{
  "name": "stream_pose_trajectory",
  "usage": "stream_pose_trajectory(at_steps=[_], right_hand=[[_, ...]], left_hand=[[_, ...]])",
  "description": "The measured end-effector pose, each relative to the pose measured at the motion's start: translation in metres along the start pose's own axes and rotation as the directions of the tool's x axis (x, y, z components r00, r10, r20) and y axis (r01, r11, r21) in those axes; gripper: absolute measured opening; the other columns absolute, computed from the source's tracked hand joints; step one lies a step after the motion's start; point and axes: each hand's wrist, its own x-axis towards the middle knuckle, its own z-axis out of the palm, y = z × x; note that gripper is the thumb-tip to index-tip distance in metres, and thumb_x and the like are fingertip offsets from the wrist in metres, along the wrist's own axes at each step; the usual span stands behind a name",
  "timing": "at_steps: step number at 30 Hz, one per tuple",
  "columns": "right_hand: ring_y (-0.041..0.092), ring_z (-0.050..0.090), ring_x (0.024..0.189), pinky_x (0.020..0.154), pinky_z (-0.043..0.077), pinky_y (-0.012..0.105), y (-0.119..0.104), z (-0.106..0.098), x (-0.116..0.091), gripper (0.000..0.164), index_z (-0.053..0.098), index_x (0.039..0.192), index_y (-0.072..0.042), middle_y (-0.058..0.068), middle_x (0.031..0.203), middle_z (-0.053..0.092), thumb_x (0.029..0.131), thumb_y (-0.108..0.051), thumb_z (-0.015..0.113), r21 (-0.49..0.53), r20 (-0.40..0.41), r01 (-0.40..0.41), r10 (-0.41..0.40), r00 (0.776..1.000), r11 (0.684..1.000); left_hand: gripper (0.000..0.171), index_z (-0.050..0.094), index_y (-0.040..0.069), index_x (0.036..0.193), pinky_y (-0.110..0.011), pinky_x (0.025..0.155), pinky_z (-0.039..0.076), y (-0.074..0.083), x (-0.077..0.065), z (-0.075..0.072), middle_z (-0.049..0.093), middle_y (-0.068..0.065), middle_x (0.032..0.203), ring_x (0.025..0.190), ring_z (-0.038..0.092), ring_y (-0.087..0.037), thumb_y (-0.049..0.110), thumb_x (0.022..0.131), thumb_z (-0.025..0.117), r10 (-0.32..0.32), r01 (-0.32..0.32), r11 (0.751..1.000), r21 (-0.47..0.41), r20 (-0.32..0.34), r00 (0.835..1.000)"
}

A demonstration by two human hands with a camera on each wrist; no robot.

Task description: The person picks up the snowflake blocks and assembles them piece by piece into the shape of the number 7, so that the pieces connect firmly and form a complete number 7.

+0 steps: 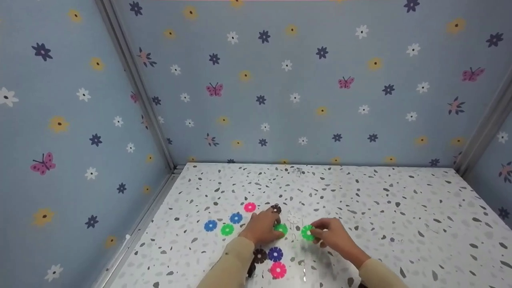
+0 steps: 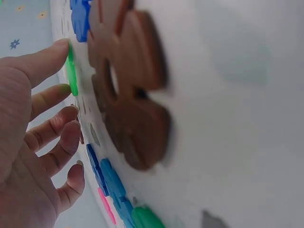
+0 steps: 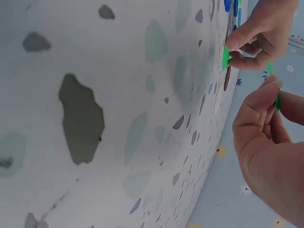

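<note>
My left hand [image 1: 261,227] is low over the speckled table. Its thumb and index finger pinch the edges of a green notched plastic disc [image 1: 283,229] that lies close to the surface; the other fingers are loosely bent. Beyond its fingertips is a brown disc [image 1: 276,209]. My right hand [image 1: 335,237] holds a second green disc [image 1: 307,233] between thumb and fingers, tilted and raised off the table in the right wrist view. A pale, see-through disc [image 1: 294,218] lies between and just beyond the hands.
Left of my left hand lie two blue discs [image 1: 211,225], another green disc [image 1: 227,229] and a pink disc [image 1: 250,207]. Nearer me are a dark brown disc [image 1: 259,256], a purple-blue disc [image 1: 275,254] and a pink disc [image 1: 278,270]. Flower-patterned walls [image 1: 280,112] enclose the table.
</note>
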Motion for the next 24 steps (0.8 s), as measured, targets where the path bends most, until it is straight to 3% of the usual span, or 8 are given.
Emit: stream_pose_trajectory(at_steps=[4, 9, 17, 24], right_hand=[[0.02, 0.066, 0.068, 0.058, 0.053, 0.033, 0.001, -0.006, 0.0, 0.019, 0.063, 0.11, 0.005, 0.011, 0.085, 0.068, 0.093, -0.004, 0.062, 0.119, -0.062, -0.093, 0.101, 0.993, 0.988], [0.022, 0.067, 0.066, 0.056, 0.054, 0.033, 0.006, -0.012, -0.001, 0.026, 0.057, 0.115, 0.006, 0.012, 0.085, 0.069, 0.094, -0.008, 0.063, 0.182, -0.072, -0.133, 0.148, 0.986, 0.974], [0.021, 0.067, 0.066, 0.054, 0.055, 0.032, 0.012, -0.019, -0.003, 0.029, 0.056, 0.118, 0.008, 0.015, 0.084, 0.069, 0.093, -0.006, 0.062, 0.257, -0.061, -0.1, 0.12, 0.991, 0.961], [0.019, 0.066, 0.067, 0.054, 0.054, 0.031, 0.012, -0.02, -0.002, 0.034, 0.057, 0.123, 0.007, 0.012, 0.083, 0.069, 0.093, -0.008, 0.065, 0.233, -0.02, -0.06, 0.066, 0.998, 0.971]], left_hand=[[0.038, 0.065, 0.016, 0.111, -0.037, 0.084, 0.048, 0.003, 0.002, -0.001, 0.059, 0.006, 0.092, 0.082, 0.056, -0.012, 0.033, 0.081, 0.08, -0.018, 0.02, 0.995, -0.095, 0.024, 1.0], [0.035, 0.061, 0.016, 0.115, -0.03, 0.07, 0.049, 0.004, 0.0, -0.001, 0.058, 0.007, 0.085, 0.074, 0.055, -0.01, 0.021, 0.084, 0.076, -0.002, 0.01, 0.977, -0.213, 0.04, 0.999], [0.019, 0.071, 0.017, 0.107, -0.027, 0.069, 0.05, 0.012, -0.002, -0.003, 0.061, 0.011, 0.086, 0.076, 0.056, -0.007, 0.019, 0.089, 0.075, 0.037, -0.053, 0.909, -0.413, -0.046, 0.998], [0.008, 0.072, 0.017, 0.099, -0.024, 0.069, 0.05, 0.024, -0.004, -0.007, 0.064, 0.013, 0.087, 0.077, 0.056, -0.004, 0.019, 0.091, 0.072, 0.108, -0.156, 0.89, -0.428, -0.132, 0.985]])
